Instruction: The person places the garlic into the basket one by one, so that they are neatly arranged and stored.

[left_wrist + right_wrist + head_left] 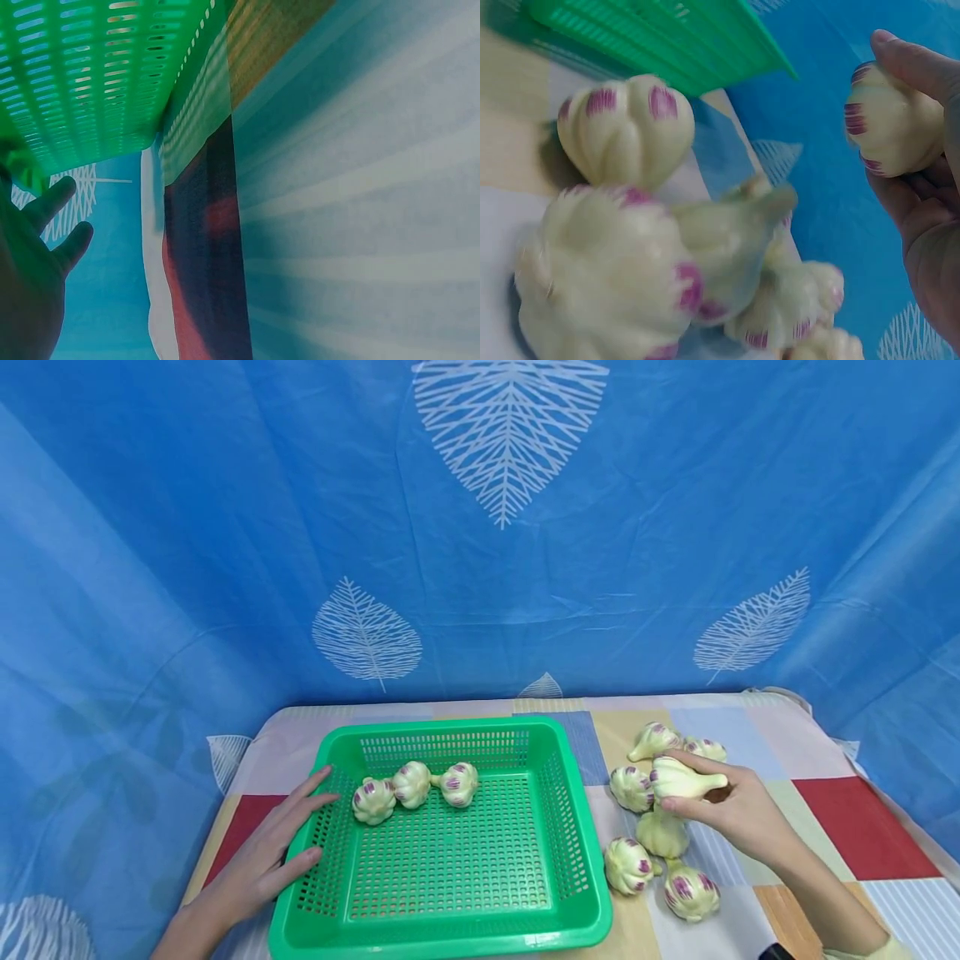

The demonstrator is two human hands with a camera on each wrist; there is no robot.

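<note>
My right hand (723,802) grips a garlic bulb (681,778) above a loose group of bulbs; in the right wrist view the held garlic bulb (896,124) sits between thumb and fingers. My left hand (270,852) rests at the left rim of a green plastic basket (442,943), fingers spread over the edge. Inside, near the basket's back left, lie three garlic bulbs (412,784) in a row. Several more garlic bulbs (628,865) lie on the cloth right of the basket. From the left wrist, part of the left hand (37,262) shows beside the basket wall (82,82).
A patchwork tablecloth (862,827) covers the table. Behind and at the sides hangs a blue curtain (480,610) with white leaf prints. A small dark object (776,952) shows at the bottom edge near the right forearm.
</note>
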